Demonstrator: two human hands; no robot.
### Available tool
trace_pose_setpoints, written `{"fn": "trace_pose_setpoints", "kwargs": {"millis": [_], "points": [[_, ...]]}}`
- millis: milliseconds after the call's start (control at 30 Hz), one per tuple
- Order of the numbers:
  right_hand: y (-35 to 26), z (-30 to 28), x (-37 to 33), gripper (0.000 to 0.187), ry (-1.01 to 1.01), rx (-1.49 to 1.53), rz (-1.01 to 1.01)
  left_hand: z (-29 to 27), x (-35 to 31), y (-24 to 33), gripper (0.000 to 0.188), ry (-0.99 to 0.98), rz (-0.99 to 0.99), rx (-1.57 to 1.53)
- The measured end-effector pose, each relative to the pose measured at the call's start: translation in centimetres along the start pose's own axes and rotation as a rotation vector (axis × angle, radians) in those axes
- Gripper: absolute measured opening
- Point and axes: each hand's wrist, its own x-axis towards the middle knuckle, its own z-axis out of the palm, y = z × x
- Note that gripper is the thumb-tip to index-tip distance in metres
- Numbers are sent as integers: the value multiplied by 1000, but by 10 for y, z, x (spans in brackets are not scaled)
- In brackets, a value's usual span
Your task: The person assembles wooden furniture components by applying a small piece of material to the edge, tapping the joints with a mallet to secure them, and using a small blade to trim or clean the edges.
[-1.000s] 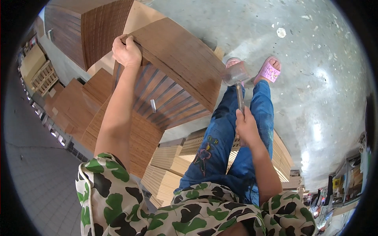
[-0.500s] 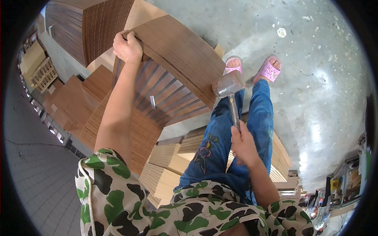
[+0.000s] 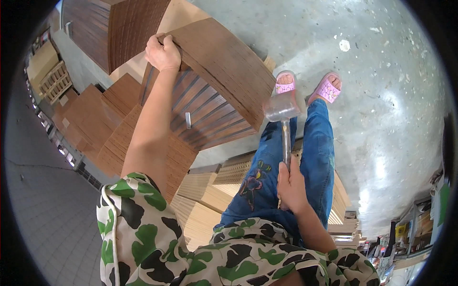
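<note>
Right hand (image 3: 292, 187) is clenched round the handle of a rubber mallet (image 3: 282, 107), its pale head just beside the lower edge of the brown slatted panel assembly (image 3: 214, 90). Left hand (image 3: 163, 51) clamps the top corner, steadying it upright. Slats look seated; whether the edge is driven home I can't tell. Further off, wooden crates (image 3: 50, 78), contents hidden
</note>
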Motion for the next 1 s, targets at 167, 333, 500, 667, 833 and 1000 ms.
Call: {"fn": "trace_pose_setpoints", "kwargs": {"millis": [167, 333, 500, 667, 833, 1000], "points": [[14, 4, -9, 34, -50, 36, -31, -1, 2, -1, 25, -8, -5, 22], [2, 11, -12, 13, 41, 210, 41, 1, 1, 3, 24, 16, 12, 4], [22, 30, -4, 18, 58, 272, -52, -1, 5, -1, 25, -20, 29, 62], [18, 31, -14, 24, 100, 802, 51, -7, 47, -13, 34, -270, -7, 100], [51, 43, -20, 15, 60, 1079, 228, -19, 77, 10, 51, -949, -4, -94], [91, 79, -16, 16, -55, 1606, 314, -28, 82, 13, 49, -1152, -423, -290]]}}
